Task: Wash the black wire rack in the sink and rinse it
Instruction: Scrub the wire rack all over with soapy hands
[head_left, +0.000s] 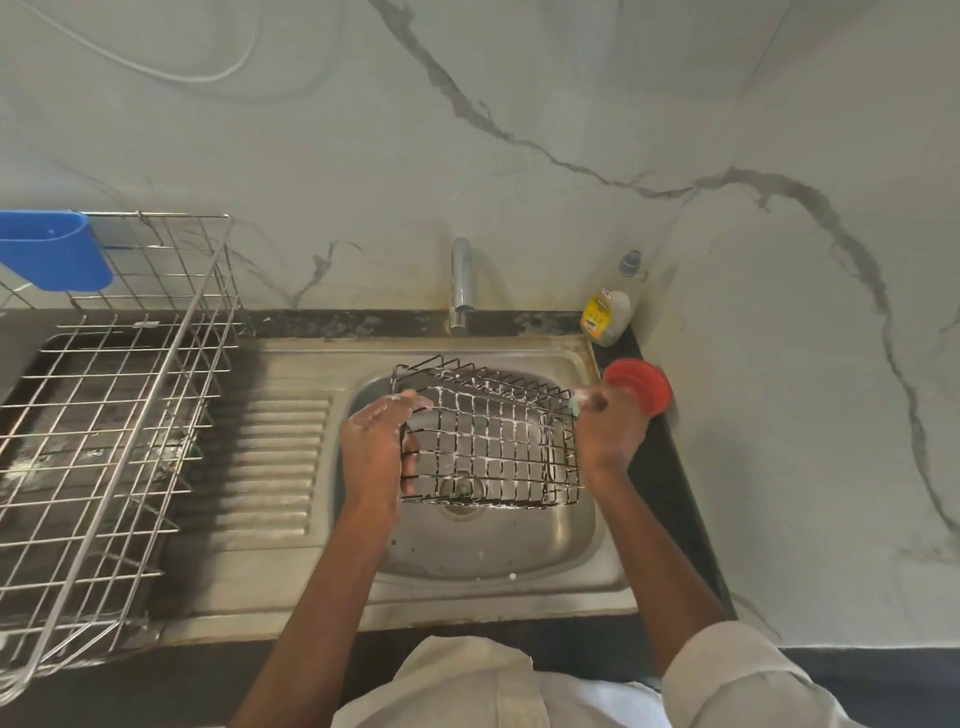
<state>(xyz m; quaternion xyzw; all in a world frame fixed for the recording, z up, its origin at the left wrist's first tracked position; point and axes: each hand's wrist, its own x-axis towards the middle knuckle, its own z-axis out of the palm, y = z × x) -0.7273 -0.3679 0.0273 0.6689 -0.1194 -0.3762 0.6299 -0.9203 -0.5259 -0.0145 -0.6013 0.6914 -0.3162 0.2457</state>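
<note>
Black wire rack (488, 436) is held between the two hands above the sink basin (498, 545), tilted, its long axis running side to side from one hand to the other; the drain shows through its mesh. White suds cling to many wires, so the soaping stage appears under way and rinsing not yet done. Left hand (376, 441) is closed on the rack's left end, fingers curled round the edge wires, foam on the knuckles. Right hand (610, 431) sits at the rack's right end, closed on a small pale green scrubber (577, 402) pressed against the upper right corner. Both hands are equally near the rack. Just beyond the right hand stands a red-lidded container (638, 383), then a dish soap bottle (608, 312). The faucet (461, 283) lies beyond the rack's far edge, midway between the hands; no water is visible running. Rinsing would call for bringing the rack under that spout.
</note>
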